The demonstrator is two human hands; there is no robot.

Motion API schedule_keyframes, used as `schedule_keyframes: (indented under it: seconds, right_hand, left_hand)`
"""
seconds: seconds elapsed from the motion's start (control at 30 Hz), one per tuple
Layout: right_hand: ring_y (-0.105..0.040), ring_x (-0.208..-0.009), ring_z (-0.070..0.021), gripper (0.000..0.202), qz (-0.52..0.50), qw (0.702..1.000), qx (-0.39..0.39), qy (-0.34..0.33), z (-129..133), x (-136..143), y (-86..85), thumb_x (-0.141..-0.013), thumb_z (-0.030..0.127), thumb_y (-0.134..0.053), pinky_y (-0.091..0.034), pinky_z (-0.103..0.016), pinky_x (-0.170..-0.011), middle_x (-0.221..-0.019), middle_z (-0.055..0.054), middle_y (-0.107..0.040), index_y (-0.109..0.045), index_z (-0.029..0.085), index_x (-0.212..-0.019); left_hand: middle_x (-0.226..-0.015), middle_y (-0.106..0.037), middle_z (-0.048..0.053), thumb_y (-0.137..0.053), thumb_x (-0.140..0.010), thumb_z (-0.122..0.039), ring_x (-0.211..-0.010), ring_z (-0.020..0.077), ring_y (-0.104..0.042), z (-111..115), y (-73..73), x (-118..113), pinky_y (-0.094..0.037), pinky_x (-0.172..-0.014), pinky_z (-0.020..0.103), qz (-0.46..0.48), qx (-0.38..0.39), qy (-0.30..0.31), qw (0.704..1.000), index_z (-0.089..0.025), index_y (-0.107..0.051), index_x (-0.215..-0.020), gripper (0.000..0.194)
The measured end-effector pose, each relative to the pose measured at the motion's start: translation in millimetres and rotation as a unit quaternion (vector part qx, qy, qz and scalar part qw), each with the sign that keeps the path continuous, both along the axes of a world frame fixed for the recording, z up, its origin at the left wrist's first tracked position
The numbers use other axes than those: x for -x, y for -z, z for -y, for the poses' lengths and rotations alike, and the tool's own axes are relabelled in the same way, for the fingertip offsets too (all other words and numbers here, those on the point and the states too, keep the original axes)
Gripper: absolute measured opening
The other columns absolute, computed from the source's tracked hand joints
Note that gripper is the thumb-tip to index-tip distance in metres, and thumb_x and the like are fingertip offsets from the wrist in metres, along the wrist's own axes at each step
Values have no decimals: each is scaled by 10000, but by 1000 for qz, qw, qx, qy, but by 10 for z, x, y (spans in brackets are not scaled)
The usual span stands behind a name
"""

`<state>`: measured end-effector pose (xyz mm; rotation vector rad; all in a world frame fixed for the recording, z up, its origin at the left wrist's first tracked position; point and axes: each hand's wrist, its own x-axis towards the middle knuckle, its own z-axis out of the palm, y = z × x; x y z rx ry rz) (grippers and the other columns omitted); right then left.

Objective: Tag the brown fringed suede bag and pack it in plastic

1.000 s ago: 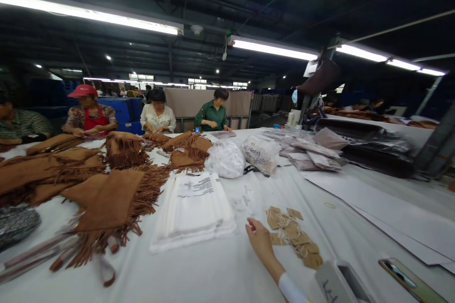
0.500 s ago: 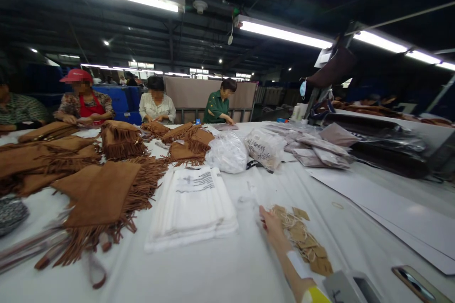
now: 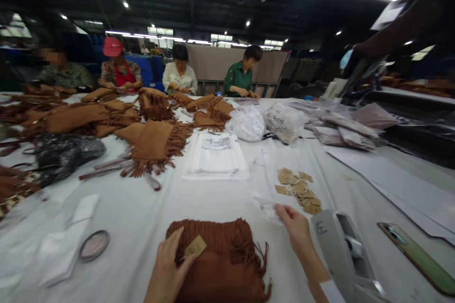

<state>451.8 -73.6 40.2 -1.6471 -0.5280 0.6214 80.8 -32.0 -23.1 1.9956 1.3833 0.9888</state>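
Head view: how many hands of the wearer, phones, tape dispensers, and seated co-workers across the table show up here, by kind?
Wearer's hands: 2, left hand and right hand
Phone: 1
Tape dispenser: 1
Seated co-workers: 4, from the one in the red cap to the one in green
Total: 8

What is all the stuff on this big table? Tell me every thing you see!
Fringed bag: one, brown, near edge, under the left hand.
Paper tag: one, tan, on that bag.
Clear plastic packet: one, printed, at the right fingertips.
Pile of tags: several, tan, right of centre.
Stack of white bags: one, centre.
Fringed pieces: many, brown, left and far side.
Plastic sacks: two, whitish, behind the stack.
Tape dispenser: one, grey, near right.
Phone: one, greenish, far right.
Tablecloth: white.
Other people: four, seated at the far side.
Left hand: on the bag, touching the tag.
Right hand: pinching the packet.
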Motion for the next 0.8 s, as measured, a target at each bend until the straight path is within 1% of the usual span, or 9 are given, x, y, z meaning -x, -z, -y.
schedule_keyframes:
  seconds: [0.07,0.13,0.23,0.4,0.5,0.6,0.67,0.73,0.8]
  right_hand:
    - [-613,-695,-197,389,57,998,30,13,83,233,2,-590,493,-738,-472,-310,-699,-713,-28,-715,-707,157,-784]
    - [-645,-744,-233,386,153,986,58,15,146,491,-7,-637,515,-690,-493,-341,-736,-771,-59,-735,-716,168,-804]
    - [-672,-789,-244,361,306,952,35,-9,198,880,-33,-748,514,-594,-524,-346,-750,-836,-84,-743,-716,185,-832]
    - [-671,-828,-207,219,499,861,-92,-37,138,1329,-25,-867,337,-534,-531,-343,-791,-878,-92,-730,-681,177,-894]
    - [-673,-891,-205,147,583,801,-126,-60,89,1527,46,-863,213,-542,-519,-367,-834,-942,-92,-735,-667,181,-933]
    - [-670,-956,-220,201,639,746,-135,-127,96,1775,166,-847,130,-518,-500,-398,-859,-1015,-89,-731,-649,193,-986]
    - [-657,-1005,-234,236,648,725,-130,-195,130,1961,258,-834,101,-493,-492,-406,-857,-1071,-95,-717,-638,194,-996]
    - [-650,-1020,-242,266,626,725,-122,-261,173,2134,339,-811,77,-467,-490,-404,-846,-1089,-105,-708,-630,190,-989]
    - [-655,-999,-244,299,587,740,-119,-307,214,2268,394,-789,63,-449,-490,-400,-831,-1061,-109,-712,-622,190,-997]
  left_hand:
    - [-1257,-596,102,-634,-765,-351,-1151,289,-537,-21,11,-39,-452,-996,488,-19,8,34,999,-183,-467,-1322,605]
    - [-1253,-599,102,-627,-770,-313,-1151,288,-534,-27,-9,-99,-435,-1003,491,-35,25,58,997,-185,-466,-1327,594]
    - [-1229,-612,105,-558,-819,-290,-1137,292,-539,-8,-53,-180,-412,-1009,508,-42,44,80,995,-192,-496,-1308,503]
    - [-1247,-596,96,-536,-840,-291,-1166,276,-520,41,-60,-176,-392,-1038,508,15,39,118,992,-226,-510,-1296,461]
    - [-1237,-602,81,-594,-815,-326,-1162,253,-535,70,-33,-128,-429,-1027,459,90,47,92,991,-252,-491,-1304,506]
    - [-1234,-609,72,-623,-802,-336,-1167,238,-547,91,-11,-82,-438,-1036,421,176,55,51,981,-254,-464,-1317,545]
    - [-1259,-598,73,-611,-813,-330,-1185,232,-542,96,-20,-56,-437,-1042,401,228,64,33,971,-251,-444,-1327,546]
    - [-1281,-587,76,-603,-816,-334,-1198,232,-534,89,-60,-37,-444,-1037,380,265,79,26,961,-242,-461,-1310,523]
    - [-1277,-588,77,-610,-803,-338,-1198,238,-533,66,-122,-29,-446,-1032,373,267,98,26,958,-227,-516,-1262,481]
